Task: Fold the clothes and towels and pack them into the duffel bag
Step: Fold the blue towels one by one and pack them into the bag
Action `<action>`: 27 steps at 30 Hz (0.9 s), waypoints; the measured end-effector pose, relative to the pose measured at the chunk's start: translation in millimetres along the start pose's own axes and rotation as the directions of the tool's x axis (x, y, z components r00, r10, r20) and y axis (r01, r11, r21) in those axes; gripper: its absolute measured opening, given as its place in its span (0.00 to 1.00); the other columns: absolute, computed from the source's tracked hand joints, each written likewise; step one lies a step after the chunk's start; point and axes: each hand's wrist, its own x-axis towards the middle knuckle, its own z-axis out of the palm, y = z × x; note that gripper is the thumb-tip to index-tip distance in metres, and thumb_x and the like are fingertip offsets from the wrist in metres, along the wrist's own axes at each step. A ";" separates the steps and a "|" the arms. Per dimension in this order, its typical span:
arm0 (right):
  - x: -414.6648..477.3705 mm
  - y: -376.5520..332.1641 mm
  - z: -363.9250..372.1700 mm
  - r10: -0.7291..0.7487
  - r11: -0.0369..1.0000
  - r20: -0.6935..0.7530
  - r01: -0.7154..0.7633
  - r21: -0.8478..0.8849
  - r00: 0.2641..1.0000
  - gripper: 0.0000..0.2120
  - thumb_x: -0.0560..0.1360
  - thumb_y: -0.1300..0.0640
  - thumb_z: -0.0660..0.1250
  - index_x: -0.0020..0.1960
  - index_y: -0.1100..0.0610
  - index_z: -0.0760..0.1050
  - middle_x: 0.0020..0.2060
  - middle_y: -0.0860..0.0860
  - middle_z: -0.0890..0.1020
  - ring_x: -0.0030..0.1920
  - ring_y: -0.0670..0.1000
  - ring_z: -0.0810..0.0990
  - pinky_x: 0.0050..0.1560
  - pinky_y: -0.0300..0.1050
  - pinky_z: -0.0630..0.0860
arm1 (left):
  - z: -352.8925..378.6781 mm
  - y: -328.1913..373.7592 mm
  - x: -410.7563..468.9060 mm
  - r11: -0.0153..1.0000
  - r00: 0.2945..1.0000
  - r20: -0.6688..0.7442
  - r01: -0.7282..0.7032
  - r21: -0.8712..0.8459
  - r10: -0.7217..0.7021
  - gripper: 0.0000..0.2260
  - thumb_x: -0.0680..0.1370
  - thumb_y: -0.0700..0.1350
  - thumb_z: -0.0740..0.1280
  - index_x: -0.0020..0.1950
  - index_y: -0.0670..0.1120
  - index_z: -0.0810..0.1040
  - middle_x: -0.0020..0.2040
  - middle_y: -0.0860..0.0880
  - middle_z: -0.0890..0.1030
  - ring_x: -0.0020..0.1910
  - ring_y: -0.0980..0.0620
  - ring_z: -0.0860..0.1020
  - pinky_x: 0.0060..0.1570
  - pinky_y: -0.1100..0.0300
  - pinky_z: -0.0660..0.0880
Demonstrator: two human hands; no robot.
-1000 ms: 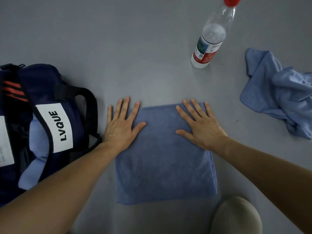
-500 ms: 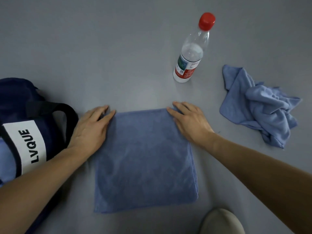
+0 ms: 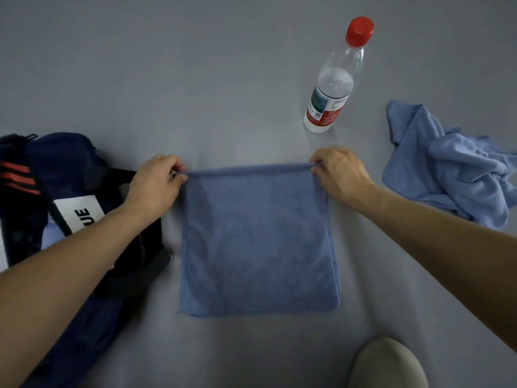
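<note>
Pinching the two far corners of the folded blue towel (image 3: 257, 242), laid flat on the grey floor (image 3: 195, 79) between the navy duffel bag (image 3: 64, 169) and the crumpled blue towel (image 3: 453, 169). Held at the far-left corner by the left hand (image 3: 155, 183), thumb and curled fingers closed on the hem. Held at the far-right corner by the right hand (image 3: 340, 175) in the same pinch, with the far edge lifted slightly and drawn taut between the two.

Probably about to carry that edge toward the near one for another fold. Risks from here:
- Catching only the top ply and leaving the lower layers behind, for a skewed packet.
- Pulling unevenly and missing the near corners, with the layers already slightly staggered along the right side.
- Dragging the whole towel across the smooth floor instead of folding it.
- Knocking over the upright water bottle (image 3: 330, 93) just beyond the right hand with a stray backward flick.

Open floor beyond the far edge and before the near edge. Tighter on the left, with the bag's black strap (image 3: 140, 247) just beside the towel's left edge, under the left forearm. Well apart from the crumpled towel on the right. At lower right, a pale rounded shape (image 3: 389, 365), possibly a shoe toe, not touching the towel.
</note>
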 end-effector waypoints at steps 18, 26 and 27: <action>-204.7 21.2 38.9 -0.586 0.808 -0.061 0.578 -0.113 0.808 0.06 0.71 0.62 0.71 0.46 0.54 0.81 0.41 0.50 0.80 0.43 0.55 0.78 0.45 0.48 0.74 | -5.9 -2.7 -209.2 0.903 0.945 0.115 -0.326 0.279 0.306 0.09 0.75 0.48 0.59 0.47 0.50 0.79 0.47 0.52 0.81 0.52 0.47 0.76 0.49 0.50 0.67; -206.5 0.7 55.2 -0.559 0.827 0.019 0.559 -0.063 0.829 0.12 0.76 0.44 0.66 0.45 0.52 0.79 0.43 0.49 0.79 0.46 0.55 0.77 0.45 0.50 0.74 | 25.1 8.4 -218.1 0.875 0.909 0.199 -0.410 0.258 0.367 0.19 0.77 0.54 0.61 0.58 0.44 0.83 0.61 0.46 0.81 0.67 0.42 0.75 0.68 0.40 0.66; -202.9 -10.8 57.3 -0.554 0.833 -0.013 0.553 -0.033 0.833 0.13 0.78 0.44 0.64 0.49 0.53 0.80 0.47 0.50 0.80 0.48 0.55 0.78 0.47 0.51 0.76 | 31.9 16.8 -214.4 0.882 0.901 0.173 -0.427 0.198 0.398 0.20 0.79 0.52 0.60 0.63 0.43 0.82 0.64 0.45 0.80 0.69 0.42 0.73 0.69 0.43 0.66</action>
